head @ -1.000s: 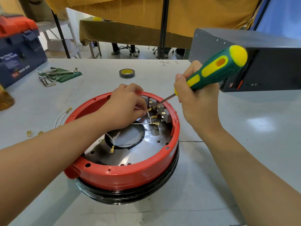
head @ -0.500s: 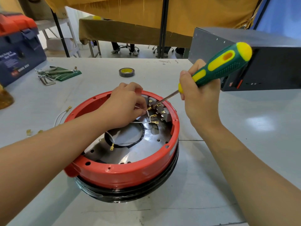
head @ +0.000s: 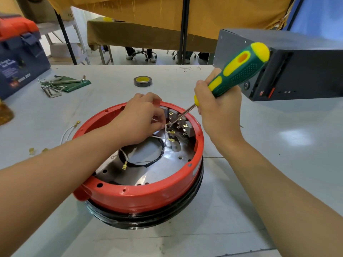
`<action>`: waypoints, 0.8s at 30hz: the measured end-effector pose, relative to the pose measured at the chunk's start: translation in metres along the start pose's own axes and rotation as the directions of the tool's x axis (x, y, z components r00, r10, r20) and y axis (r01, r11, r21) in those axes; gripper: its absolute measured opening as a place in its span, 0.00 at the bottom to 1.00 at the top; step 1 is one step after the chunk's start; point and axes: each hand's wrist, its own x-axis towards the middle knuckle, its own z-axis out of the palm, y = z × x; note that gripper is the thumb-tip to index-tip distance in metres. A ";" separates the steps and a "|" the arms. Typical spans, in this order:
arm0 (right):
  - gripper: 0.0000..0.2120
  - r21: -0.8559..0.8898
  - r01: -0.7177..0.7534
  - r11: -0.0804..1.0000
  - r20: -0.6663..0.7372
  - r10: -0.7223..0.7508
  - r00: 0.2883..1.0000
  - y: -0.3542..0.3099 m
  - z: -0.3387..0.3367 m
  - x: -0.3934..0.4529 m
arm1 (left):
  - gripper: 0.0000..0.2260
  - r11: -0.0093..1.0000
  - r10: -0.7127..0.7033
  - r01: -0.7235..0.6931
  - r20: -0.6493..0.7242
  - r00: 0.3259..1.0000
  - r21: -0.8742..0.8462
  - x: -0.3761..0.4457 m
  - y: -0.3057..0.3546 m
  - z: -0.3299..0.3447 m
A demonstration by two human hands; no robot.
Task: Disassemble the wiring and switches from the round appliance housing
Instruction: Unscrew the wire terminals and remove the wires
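Red plastic rims the round housing (head: 141,197) at frame centre, where the left hand (head: 141,117) keeps pinching a white wire (head: 165,129) while the right hand (head: 219,110), gripping the screwdriver (head: 239,71), has tilted its tip into the grey switches' (head: 178,119) terminals, suggesting another connector is nearly pried free.

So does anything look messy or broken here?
A bit messy, not broken. A loose white wire lies on the table left of the red housing, and small brass connectors are scattered nearby.
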 end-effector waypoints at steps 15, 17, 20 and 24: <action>0.14 0.077 0.040 0.996 -0.038 -0.037 0.999 -0.001 -0.016 0.004 | 0.03 0.993 -0.055 0.047 -0.072 0.996 -0.111 0.001 -0.003 -0.002; 0.13 0.086 0.044 0.995 -0.034 -0.041 0.999 -0.002 -0.017 0.004 | 0.02 0.988 -0.104 0.090 -0.109 0.989 -0.127 0.002 -0.005 -0.004; 0.12 0.099 0.044 0.994 -0.019 -0.042 0.999 -0.004 -0.017 0.003 | 0.03 0.993 -0.103 0.096 -0.099 0.990 -0.073 0.002 -0.007 -0.008; 0.12 0.085 0.071 0.994 0.003 -0.071 0.997 -0.006 -0.017 0.002 | 0.04 0.997 -0.075 0.075 -0.027 0.997 0.001 0.002 -0.007 -0.015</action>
